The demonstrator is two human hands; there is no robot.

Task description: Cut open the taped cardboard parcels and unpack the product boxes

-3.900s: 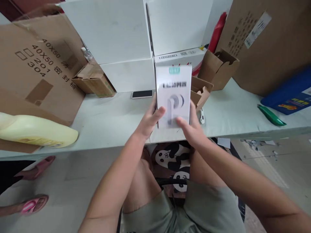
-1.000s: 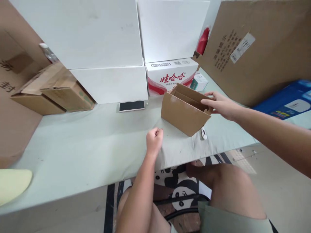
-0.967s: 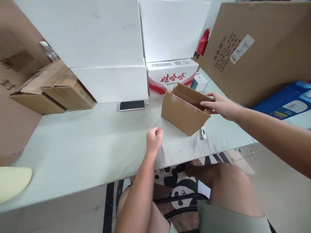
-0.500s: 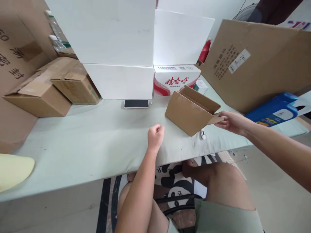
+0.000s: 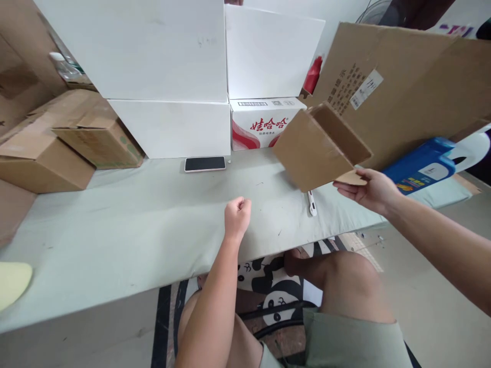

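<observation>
My right hand (image 5: 366, 190) grips a flap of a small brown cardboard box (image 5: 312, 153), thumb above and fingers beneath. The box is tilted and lifted off the table, its open top facing up and to the right. Just under its near corner lies a small white tool (image 5: 312, 204), perhaps a box cutter; the box covers part of it. My left hand (image 5: 238, 217) is closed in a fist above the table's front edge, with nothing showing in it, apart from the box.
A phone (image 5: 205, 164) lies on the cloth-covered table (image 5: 153, 220) before white boxes (image 5: 172, 128). A printed white carton (image 5: 264, 122) stands behind the brown box. To the right are a large cardboard sheet (image 5: 406, 87) and a blue bottle (image 5: 422, 166). Cardboard boxes (image 5: 102, 135) stand left.
My right hand has raised the cardboard box off the table and tilted it, uncovering more of the white tool. The left fist keeps its pose. The view has shifted slightly right.
</observation>
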